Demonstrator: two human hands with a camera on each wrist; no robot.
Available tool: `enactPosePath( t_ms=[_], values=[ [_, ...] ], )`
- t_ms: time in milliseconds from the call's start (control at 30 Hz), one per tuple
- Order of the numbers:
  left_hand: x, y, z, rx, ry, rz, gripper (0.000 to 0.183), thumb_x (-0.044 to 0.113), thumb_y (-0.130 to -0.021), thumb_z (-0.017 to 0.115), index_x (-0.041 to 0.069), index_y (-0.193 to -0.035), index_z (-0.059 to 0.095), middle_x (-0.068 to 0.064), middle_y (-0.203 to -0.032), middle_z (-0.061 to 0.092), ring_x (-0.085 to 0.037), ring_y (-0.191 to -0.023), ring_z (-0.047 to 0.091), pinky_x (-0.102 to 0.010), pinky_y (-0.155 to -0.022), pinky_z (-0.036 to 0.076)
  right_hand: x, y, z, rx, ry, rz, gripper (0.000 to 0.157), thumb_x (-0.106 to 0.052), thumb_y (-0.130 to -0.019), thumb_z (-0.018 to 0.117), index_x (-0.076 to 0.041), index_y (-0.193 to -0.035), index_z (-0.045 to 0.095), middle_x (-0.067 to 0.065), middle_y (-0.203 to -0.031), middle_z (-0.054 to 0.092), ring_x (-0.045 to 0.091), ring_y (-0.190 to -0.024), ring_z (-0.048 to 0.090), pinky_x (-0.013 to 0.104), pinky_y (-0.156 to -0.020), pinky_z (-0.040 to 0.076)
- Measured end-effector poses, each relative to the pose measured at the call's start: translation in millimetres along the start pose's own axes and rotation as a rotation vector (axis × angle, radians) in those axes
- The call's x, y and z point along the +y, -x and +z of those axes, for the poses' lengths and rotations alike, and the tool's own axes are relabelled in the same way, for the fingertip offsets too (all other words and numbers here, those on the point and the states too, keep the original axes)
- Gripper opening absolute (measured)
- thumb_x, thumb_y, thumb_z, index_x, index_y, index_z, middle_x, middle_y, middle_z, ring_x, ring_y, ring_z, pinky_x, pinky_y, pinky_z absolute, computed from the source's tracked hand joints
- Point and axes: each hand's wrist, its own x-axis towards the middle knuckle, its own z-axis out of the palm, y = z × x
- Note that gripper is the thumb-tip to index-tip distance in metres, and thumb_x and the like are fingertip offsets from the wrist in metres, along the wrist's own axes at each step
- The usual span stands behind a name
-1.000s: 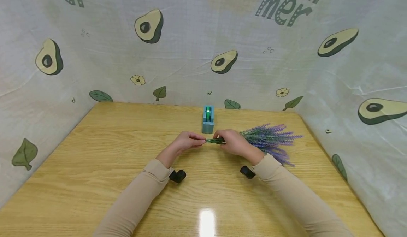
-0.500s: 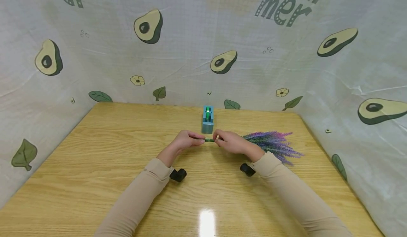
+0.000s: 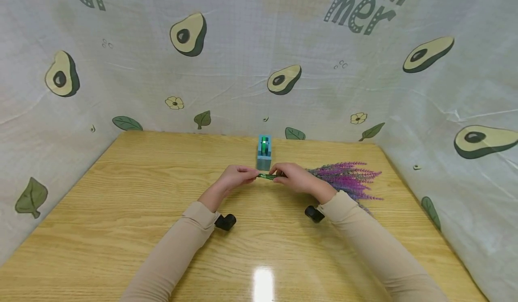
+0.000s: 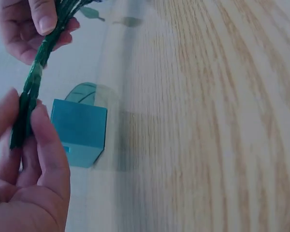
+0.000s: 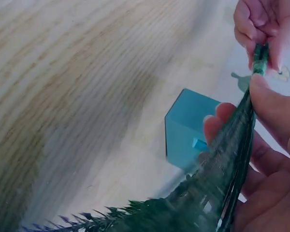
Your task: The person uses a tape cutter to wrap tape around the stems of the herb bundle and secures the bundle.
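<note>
My left hand (image 3: 236,176) pinches the cut ends of a bunch of lavender stems (image 4: 43,58) between thumb and fingers. Further up the same stems, my right hand (image 3: 297,178) grips them with thumb and fingertips. A shiny clear band, looking like tape, circles the stems between the hands in the left wrist view. Pink and purple lavender flowers (image 3: 348,178) fan out to the right, partly hidden behind the right hand and sleeve. Just beyond the hands stands a blue tape dispenser (image 3: 264,162) holding a green roll.
The wooden table (image 3: 162,158) is bounded at the back and sides by a pale cloth (image 3: 238,45) printed with avocados and leaves. Black wrist cameras (image 3: 314,214) hang below both wrists, close over the table.
The lavender bunch has turned about its stems: pink-magenta flowers now show where purple ones did. My right fingers have shifted slightly on the stems; my left hand keeps its pinch, nearly in place.
</note>
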Motion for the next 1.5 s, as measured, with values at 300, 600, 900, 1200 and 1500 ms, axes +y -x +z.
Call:
enactPosePath(
  t_ms=[300, 600, 900, 1200, 1500],
  values=[
    [3.8, 0.2, -2.5, -0.001, -0.165, 0.058, 0.022, 0.011, -0.086, 0.068, 0.005, -0.107, 0.071, -0.009, -0.109, 0.064, -0.02, -0.095, 0.061, -0.035, -0.086, 0.049, 0, -10, -2.8, -0.021, 0.177, -0.047, 0.023, -0.004, -0.087, 0.065, -0.005, -0.11, 0.061, 0.005, -0.094, 0.059, 0.018, -0.082, 0.055, 0.034, -0.072, 0.047],
    [3.8, -4.6, -9.5, -0.045, -0.433, 0.291, 0.012, 0.011, -0.083, 0.071, 0.009, -0.095, 0.073, -0.001, -0.094, 0.066, -0.015, -0.085, 0.06, -0.031, -0.076, 0.05, 12, -13, -14.8, -0.186, -0.026, -0.049, 0.023, -0.005, -0.094, 0.05, -0.011, -0.117, 0.052, 0.014, -0.105, 0.061, 0.026, -0.089, 0.058, 0.036, -0.073, 0.045],
    [8.2, -13.8, -12.9, -0.085, -0.545, 0.38, 0.012, 0.016, -0.085, 0.07, 0.007, -0.093, 0.072, 0.001, -0.084, 0.065, -0.018, -0.076, 0.06, -0.028, -0.066, 0.049, 19, -17, -21.6, -0.185, 0.02, -0.158, 0.022, 0.003, -0.09, 0.058, -0.006, -0.11, 0.058, 0.01, -0.107, 0.059, 0.025, -0.097, 0.056, 0.038, -0.081, 0.048],
    [17.5, -18.6, -14.8, -0.081, -0.587, 0.29, 0.018, 0.016, -0.086, 0.068, 0.006, -0.1, 0.073, -0.003, -0.094, 0.067, -0.019, -0.082, 0.06, -0.029, -0.07, 0.049, 14, -24, -14.8, -0.084, 0.125, -0.058, 0.042, 0.002, -0.083, 0.067, -0.007, -0.122, 0.055, 0.011, -0.11, 0.06, 0.024, -0.096, 0.058, 0.037, -0.08, 0.049],
    [24.1, -21.2, -7.5, -0.1, -0.779, 0.284, 0.01, 0.011, -0.086, 0.069, 0.005, -0.093, 0.069, -0.003, -0.091, 0.064, -0.02, -0.089, 0.059, -0.031, -0.078, 0.049, 16, -28, -11.4, -0.087, 0.237, -0.069, 0.03, 0.0, -0.085, 0.064, -0.009, -0.114, 0.063, 0.006, -0.105, 0.062, 0.021, -0.092, 0.058, 0.037, -0.079, 0.048]
  ],
)
